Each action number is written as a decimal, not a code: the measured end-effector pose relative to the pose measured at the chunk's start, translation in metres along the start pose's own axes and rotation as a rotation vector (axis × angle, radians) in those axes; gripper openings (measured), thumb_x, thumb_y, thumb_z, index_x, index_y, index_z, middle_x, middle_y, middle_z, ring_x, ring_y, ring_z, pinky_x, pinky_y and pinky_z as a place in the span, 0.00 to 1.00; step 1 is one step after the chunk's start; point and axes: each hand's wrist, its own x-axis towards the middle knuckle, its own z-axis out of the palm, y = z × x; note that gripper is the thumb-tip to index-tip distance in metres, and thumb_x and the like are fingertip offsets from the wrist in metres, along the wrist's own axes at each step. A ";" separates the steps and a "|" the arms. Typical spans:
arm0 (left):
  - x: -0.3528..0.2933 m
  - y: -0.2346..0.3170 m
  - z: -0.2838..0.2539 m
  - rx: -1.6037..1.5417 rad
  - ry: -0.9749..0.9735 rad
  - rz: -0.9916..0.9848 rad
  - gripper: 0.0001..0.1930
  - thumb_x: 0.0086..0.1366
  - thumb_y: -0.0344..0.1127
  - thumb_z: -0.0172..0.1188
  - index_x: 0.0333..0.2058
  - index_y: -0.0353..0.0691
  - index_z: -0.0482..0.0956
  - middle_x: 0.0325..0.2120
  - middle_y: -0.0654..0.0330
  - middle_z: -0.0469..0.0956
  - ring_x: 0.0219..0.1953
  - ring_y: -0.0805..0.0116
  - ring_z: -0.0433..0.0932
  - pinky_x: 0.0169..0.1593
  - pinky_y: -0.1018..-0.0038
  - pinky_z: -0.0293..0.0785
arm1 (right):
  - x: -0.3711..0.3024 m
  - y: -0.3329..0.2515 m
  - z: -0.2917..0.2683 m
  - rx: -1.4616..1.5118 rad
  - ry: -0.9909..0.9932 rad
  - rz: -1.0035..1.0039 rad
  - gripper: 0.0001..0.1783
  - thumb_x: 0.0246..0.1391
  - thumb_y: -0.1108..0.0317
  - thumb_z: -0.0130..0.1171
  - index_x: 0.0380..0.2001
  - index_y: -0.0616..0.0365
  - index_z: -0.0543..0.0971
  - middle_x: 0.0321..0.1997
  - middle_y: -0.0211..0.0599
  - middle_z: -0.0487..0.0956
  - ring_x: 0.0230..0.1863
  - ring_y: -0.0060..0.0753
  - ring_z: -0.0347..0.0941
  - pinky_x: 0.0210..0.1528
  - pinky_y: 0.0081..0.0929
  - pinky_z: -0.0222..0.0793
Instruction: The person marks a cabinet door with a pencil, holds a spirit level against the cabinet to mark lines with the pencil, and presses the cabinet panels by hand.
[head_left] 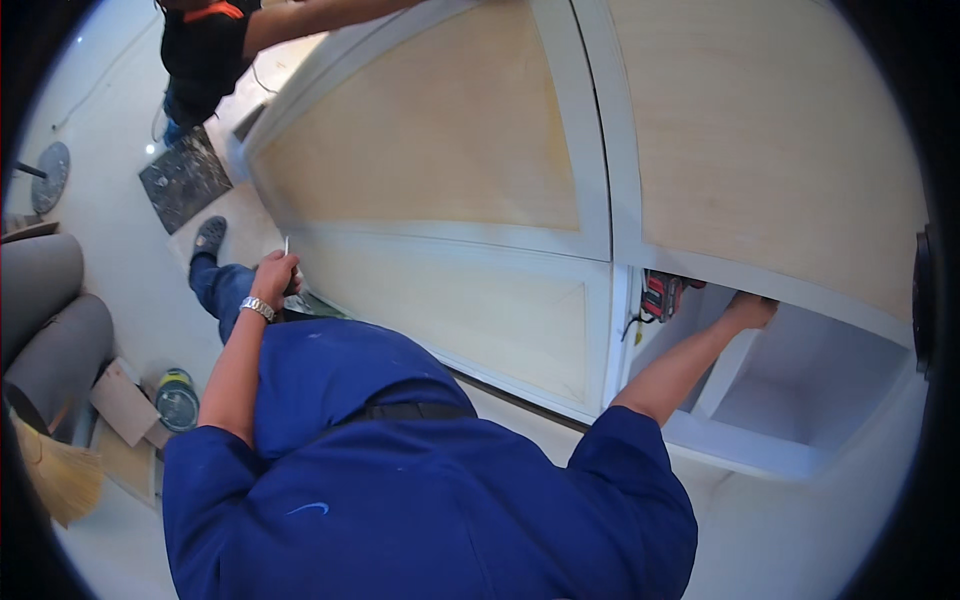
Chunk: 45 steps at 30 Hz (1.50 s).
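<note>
My left hand (276, 277), a metal watch on its wrist, is closed around a tool with a thin pale shaft (287, 245) pointing up; its exact kind is unclear. It is beside the left edge of a large white-framed cabinet (430, 235) with pale wood panels. On the other side, my right arm reaches into an open white compartment (800, 385). There my right hand (750, 311) is curled at the top of an upright divider (725, 372), its fingertips hidden. A red and black cordless power tool (660, 297) sits left of that hand, inside the opening.
Another person (207, 50) stands at the far left, one arm stretched over the cabinet. A dark marbled slab (187, 180) lies on the floor. Along the left are grey rolls (65, 340), a straw broom (62, 470), a green-lidded tub (176, 398) and board pieces (124, 402).
</note>
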 end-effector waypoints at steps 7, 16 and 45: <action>0.019 -0.034 -0.028 0.155 0.053 -0.056 0.05 0.60 0.31 0.53 0.28 0.36 0.69 0.15 0.61 0.68 0.13 0.70 0.68 0.17 0.74 0.68 | -0.002 -0.007 0.010 0.209 0.052 0.015 0.31 0.45 0.49 0.64 0.38 0.73 0.78 0.39 0.56 0.80 0.40 0.48 0.77 0.43 0.40 0.72; 0.022 -0.035 -0.029 0.228 0.065 -0.062 0.06 0.60 0.32 0.54 0.29 0.35 0.70 0.17 0.60 0.70 0.15 0.70 0.71 0.18 0.72 0.70 | -0.003 0.005 -0.001 0.460 -0.043 0.065 0.27 0.53 0.59 0.59 0.45 0.78 0.74 0.48 0.53 0.77 0.47 0.40 0.73 0.51 0.34 0.69; 0.039 0.010 -0.037 0.281 0.080 -0.041 0.09 0.62 0.34 0.52 0.30 0.31 0.72 0.18 0.58 0.72 0.16 0.69 0.73 0.19 0.72 0.72 | -0.063 -0.463 0.168 0.423 -0.397 -1.242 0.13 0.46 0.72 0.62 0.38 0.51 0.79 0.38 0.33 0.80 0.43 0.41 0.74 0.48 0.38 0.65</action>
